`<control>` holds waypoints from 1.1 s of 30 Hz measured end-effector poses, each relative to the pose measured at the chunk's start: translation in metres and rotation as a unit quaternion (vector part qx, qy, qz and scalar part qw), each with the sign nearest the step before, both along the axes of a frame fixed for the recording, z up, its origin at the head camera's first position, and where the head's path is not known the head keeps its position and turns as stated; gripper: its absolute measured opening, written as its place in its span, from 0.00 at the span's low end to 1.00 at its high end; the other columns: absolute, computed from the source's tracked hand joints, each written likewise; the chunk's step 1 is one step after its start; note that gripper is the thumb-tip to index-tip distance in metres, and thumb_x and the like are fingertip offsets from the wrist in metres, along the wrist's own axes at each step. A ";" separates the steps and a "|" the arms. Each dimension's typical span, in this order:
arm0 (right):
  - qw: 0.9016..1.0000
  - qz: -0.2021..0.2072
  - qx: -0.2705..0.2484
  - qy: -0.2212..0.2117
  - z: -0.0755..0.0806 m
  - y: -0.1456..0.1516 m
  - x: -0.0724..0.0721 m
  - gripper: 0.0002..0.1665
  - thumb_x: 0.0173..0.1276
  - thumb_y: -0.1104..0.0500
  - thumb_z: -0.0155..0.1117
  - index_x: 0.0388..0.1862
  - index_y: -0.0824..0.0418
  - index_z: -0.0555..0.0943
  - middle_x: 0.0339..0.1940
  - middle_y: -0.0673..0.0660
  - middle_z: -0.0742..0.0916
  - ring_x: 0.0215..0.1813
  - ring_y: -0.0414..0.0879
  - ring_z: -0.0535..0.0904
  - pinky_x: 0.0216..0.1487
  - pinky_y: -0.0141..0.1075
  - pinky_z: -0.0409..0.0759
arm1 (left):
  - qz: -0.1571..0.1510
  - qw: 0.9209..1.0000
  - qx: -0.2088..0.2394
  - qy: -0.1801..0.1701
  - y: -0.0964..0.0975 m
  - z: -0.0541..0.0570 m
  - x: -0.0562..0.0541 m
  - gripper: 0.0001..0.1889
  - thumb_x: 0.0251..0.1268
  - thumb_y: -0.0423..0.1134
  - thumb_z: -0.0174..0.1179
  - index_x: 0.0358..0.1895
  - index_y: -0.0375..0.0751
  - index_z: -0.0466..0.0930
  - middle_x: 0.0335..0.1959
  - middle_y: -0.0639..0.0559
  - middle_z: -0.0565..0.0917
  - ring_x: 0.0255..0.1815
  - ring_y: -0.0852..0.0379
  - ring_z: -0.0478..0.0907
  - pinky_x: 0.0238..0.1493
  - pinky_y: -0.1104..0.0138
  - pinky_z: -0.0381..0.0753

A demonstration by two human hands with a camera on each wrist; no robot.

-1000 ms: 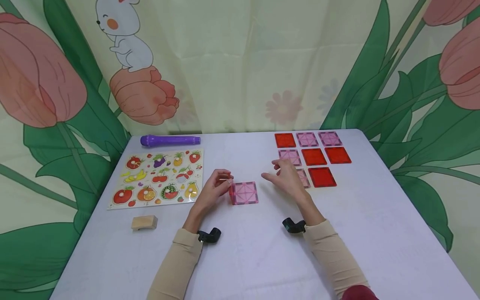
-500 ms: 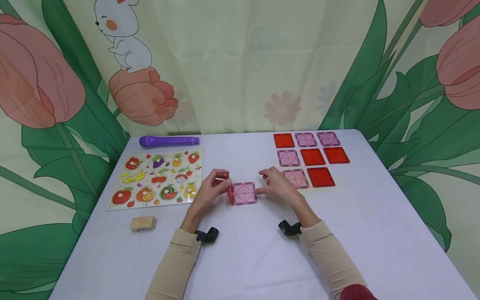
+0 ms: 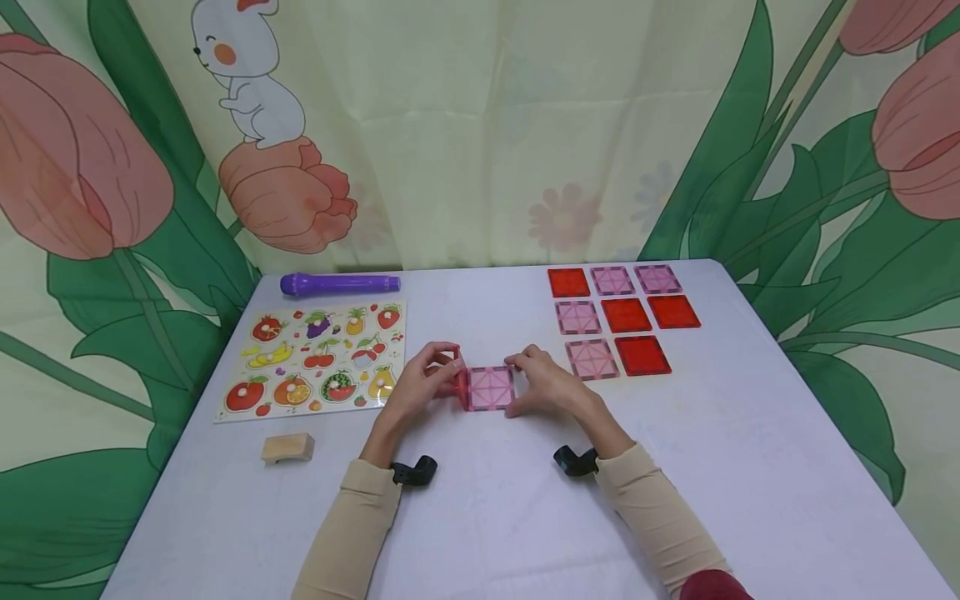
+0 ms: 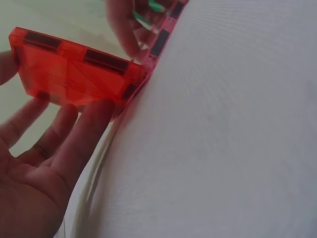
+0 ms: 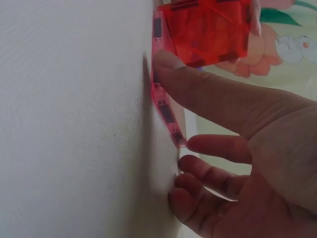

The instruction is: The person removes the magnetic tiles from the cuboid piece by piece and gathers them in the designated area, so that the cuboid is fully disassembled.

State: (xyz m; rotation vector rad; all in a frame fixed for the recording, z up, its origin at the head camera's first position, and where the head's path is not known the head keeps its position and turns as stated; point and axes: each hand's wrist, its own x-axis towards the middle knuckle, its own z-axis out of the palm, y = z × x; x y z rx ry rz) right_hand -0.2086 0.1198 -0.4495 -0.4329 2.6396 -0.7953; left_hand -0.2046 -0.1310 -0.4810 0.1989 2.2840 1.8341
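A pink magnetic tile (image 3: 491,389) lies flat on the white table in front of me. Along its left edge stands a red magnetic tile (image 4: 74,74), upright and touching it. My left hand (image 3: 417,386) holds the red tile between thumb and fingers, the thumb on its top side in the left wrist view. My right hand (image 3: 553,387) is at the pink tile's right end, thumb at the near corner and index finger at the far corner. In the right wrist view its thumb presses the pink tile's edge (image 5: 167,116), while the other fingers curl loosely beyond.
Red tiles (image 3: 642,355) and pink tiles (image 3: 592,358) lie in rows at the back right. A fruit puzzle board (image 3: 311,358) lies at left, with a purple toy microphone (image 3: 340,285) behind it. A small wooden block (image 3: 288,447) sits nearer the front left.
My right hand has come left and down from beside the pink tiles in the rows to the flat pink tile, and now touches its corners. My left hand stays at the red tile.
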 end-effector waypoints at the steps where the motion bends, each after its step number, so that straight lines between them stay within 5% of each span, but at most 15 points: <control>1: 1.000 0.001 0.001 0.000 0.000 0.000 0.000 0.48 0.52 0.52 0.82 0.71 0.57 0.73 0.58 0.58 0.75 0.59 0.51 0.69 0.60 0.48 0.80 | 0.002 1.000 -0.004 0.001 0.000 0.000 0.000 0.27 0.69 0.54 0.61 0.66 0.46 0.73 0.51 0.44 0.77 0.41 0.52 0.82 0.45 0.65 0.87; 10: 1.000 0.002 -0.020 -0.009 -0.002 0.005 -0.003 0.44 0.51 0.53 0.82 0.66 0.58 0.73 0.59 0.58 0.74 0.56 0.51 0.73 0.63 0.48 0.79 | 0.027 0.999 -0.036 0.003 0.001 0.002 0.001 0.21 0.69 0.52 0.60 0.62 0.52 0.77 0.45 0.46 0.82 0.42 0.53 0.81 0.46 0.65 0.83; 16: 0.999 -0.004 -0.040 -0.033 -0.001 0.013 -0.007 0.45 0.50 0.54 0.83 0.65 0.58 0.72 0.56 0.58 0.75 0.51 0.50 0.74 0.51 0.41 0.81 | 0.033 0.998 -0.040 -0.021 0.000 0.002 0.002 0.22 0.70 0.51 0.59 0.64 0.50 0.77 0.46 0.45 0.85 0.45 0.52 0.82 0.52 0.62 0.84; 22: 0.994 0.002 -0.089 -0.062 0.002 0.021 -0.011 0.45 0.49 0.58 0.81 0.65 0.60 0.69 0.49 0.57 0.80 0.44 0.48 0.75 0.42 0.36 0.77 | 0.038 0.997 -0.047 -0.038 -0.002 0.001 0.002 0.25 0.70 0.50 0.59 0.67 0.48 0.76 0.50 0.45 0.85 0.47 0.52 0.82 0.47 0.66 0.85; 30: 0.986 -0.014 -0.149 -0.080 0.002 0.027 -0.013 0.47 0.60 0.61 0.74 0.75 0.62 0.61 0.52 0.61 0.78 0.41 0.47 0.77 0.41 0.34 0.81 | 0.072 0.995 -0.039 -0.057 0.000 0.000 0.001 0.23 0.71 0.46 0.58 0.67 0.45 0.77 0.56 0.45 0.85 0.53 0.50 0.81 0.58 0.60 0.85; 33: 0.984 -0.038 -0.155 -0.082 0.002 0.026 -0.013 0.47 0.63 0.57 0.72 0.77 0.60 0.59 0.55 0.61 0.77 0.40 0.48 0.78 0.38 0.34 0.82 | 0.081 0.994 -0.025 -0.075 0.000 0.000 0.000 0.23 0.71 0.45 0.59 0.67 0.44 0.76 0.55 0.44 0.85 0.49 0.51 0.82 0.54 0.60 0.87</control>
